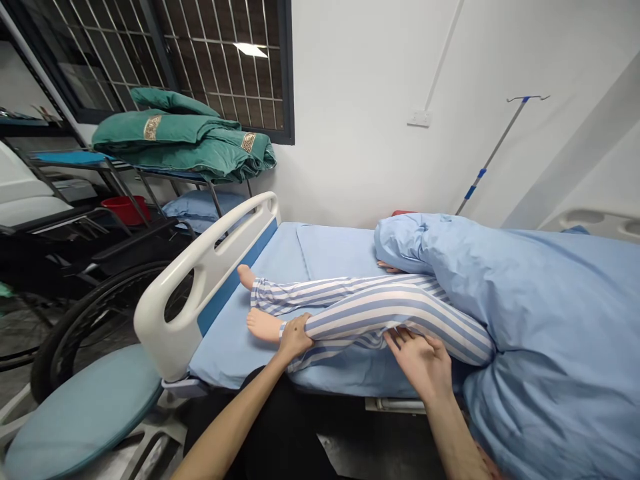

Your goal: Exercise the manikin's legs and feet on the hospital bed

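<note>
**Hospital bed** point(235, 350), blue-sheeted: reference point for all items below.

**Left hand** point(295, 339): at the bed's near edge, fingers curled closed over the cuff of the near lower leg of a patient mannequin point(373, 320), just above the ankle.

**Right hand** point(421, 363): farther along the same edge, fingers point(400, 343) spread wide, tips against the underside of that leg, not closed around it.

**Patient mannequin**: lying on the bed in blue-and-white striped pajama trousers, near leg lying over the far leg, bare feet point(263, 325) toward the foot end. Upper body lies under a light blue quilt point(530, 313).

**White footboard** point(200, 280): at the bed's foot end, with a blue panel.

**Beyond the footboard**: round blue padded seat point(80, 413), wheelchair wheel point(100, 320), red basin point(125, 210), blue pillow point(203, 210), metal rack point(65, 157) carrying folded green quilts point(175, 137).

**Beyond the bed**: IV pole point(493, 150), wall socket point(419, 119), barred window point(225, 60).
</note>
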Demonstrator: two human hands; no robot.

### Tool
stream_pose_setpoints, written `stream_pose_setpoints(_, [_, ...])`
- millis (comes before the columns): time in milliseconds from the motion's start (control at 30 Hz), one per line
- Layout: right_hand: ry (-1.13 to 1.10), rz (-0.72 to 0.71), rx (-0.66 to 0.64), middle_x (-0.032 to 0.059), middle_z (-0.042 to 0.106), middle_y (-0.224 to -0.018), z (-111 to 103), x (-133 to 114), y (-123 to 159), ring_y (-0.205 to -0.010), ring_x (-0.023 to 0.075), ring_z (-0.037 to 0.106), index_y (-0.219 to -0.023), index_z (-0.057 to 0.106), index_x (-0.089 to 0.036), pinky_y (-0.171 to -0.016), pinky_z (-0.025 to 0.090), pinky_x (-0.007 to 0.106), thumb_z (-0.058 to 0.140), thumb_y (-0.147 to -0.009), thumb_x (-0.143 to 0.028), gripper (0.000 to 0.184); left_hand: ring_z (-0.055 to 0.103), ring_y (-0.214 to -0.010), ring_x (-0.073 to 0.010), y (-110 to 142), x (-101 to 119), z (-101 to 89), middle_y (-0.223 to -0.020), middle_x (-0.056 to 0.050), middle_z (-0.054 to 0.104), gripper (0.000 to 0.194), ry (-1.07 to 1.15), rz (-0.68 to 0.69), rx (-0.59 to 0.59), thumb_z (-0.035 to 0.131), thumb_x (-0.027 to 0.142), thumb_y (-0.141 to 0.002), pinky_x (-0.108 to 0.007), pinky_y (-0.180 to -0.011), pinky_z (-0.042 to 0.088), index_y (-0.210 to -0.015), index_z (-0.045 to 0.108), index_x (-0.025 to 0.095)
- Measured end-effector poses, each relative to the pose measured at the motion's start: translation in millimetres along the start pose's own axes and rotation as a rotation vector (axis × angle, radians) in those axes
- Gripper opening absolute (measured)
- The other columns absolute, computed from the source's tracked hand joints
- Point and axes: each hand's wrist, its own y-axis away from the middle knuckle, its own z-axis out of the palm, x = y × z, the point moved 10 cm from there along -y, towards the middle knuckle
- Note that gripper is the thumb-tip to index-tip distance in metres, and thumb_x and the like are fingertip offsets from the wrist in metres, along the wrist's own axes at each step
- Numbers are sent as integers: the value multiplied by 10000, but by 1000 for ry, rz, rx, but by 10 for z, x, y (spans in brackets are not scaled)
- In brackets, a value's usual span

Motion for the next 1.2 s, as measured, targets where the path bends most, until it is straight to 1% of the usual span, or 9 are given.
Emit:
stream_pose_setpoints(133, [-18,3,-6,57,654,-923,2,-22,16,-1021,264,552,-831,678,-225,-1079,272,584,631,-641,-326,220,588,-978,-243,11,26,-169,-1051,-58,659,511,-48,16,8,598,195,-584,-311,-814,404,-1094,563,203])
stream_pose_setpoints(400, [-57,4,-22,31,683,-907,-55,-39,145,-991,256,571,-821,692,-250,-1074,277,583,668,-630,-292,197,563,-1058,-271,34,107,-537,-1127,-69,647,556,-213,147,43,571,222,-598,-355,-905,379,-1154,561,221])
stream_pose_setpoints(567, [-92,85,-29,26,699,-884,-246,242,183,-951,239,595,-763,697,-234,-1051,322,559,655,-653,-241,118,555,-1060,-270,97,73,-911,-1109,-88,646,531,-340,247,97,530,155,-605,-381,-916,357,-1133,573,194])
stream_pose_setpoints(667, [-107,136,-16,19,703,-854,-396,521,142,-945,225,604,-681,674,-222,-1051,334,532,657,-658,-223,29,556,-1023,-270,191,46,-1176,-1045,-95,650,497,-453,288,131,513,121,-613,-386,-891,350,-1102,582,178])
stream_pose_setpoints(733, [-115,165,13,7,703,-837,-522,721,94,-927,209,610,-678,665,-223,-1048,345,513,666,-650,-215,29,553,-992,-276,261,41,-1290,-1012,-98,647,479,-538,302,149,505,108,-621,-398,-877,341,-1090,583,168])
stream_pose_setpoints(833, [-142,196,81,-14,697,-789,-739,985,26,-868,192,620,-682,656,-229,-1023,378,493,675,-631,-198,62,544,-965,-279,348,46,-1313,-992,-102,638,456,-635,315,161,498,95,-644,-412,-869,323,-1086,581,168])
stream_pose_setpoints(967, [-180,215,141,-18,692,-764,-953,1170,-11,-820,182,624,-650,639,-222,-982,420,476,661,-635,-167,60,537,-961,-277,403,13,-1191,-987,-106,633,453,-660,304,144,487,76,-664,-413,-855,316,-1097,576,175])
stream_pose_setpoints(1067, [-169,222,124,-14,695,-792,-972,1183,-9,-837,184,624,-661,641,-220,-988,417,477,655,-646,-164,59,535,-959,-281,413,-20,-1140,-999,-111,630,464,-640,290,134,491,65,-652,-410,-839,320,-1094,577,175])
stream_pose_setpoints(1200, [-164,217,94,-14,694,-803,-873,1090,18,-870,186,624,-680,649,-224,-1018,391,484,656,-663,-181,46,536,-955,-281,403,-26,-1173,-985,-107,632,452,-607,279,134,490,63,-645,-407,-843,325,-1070,586,182])
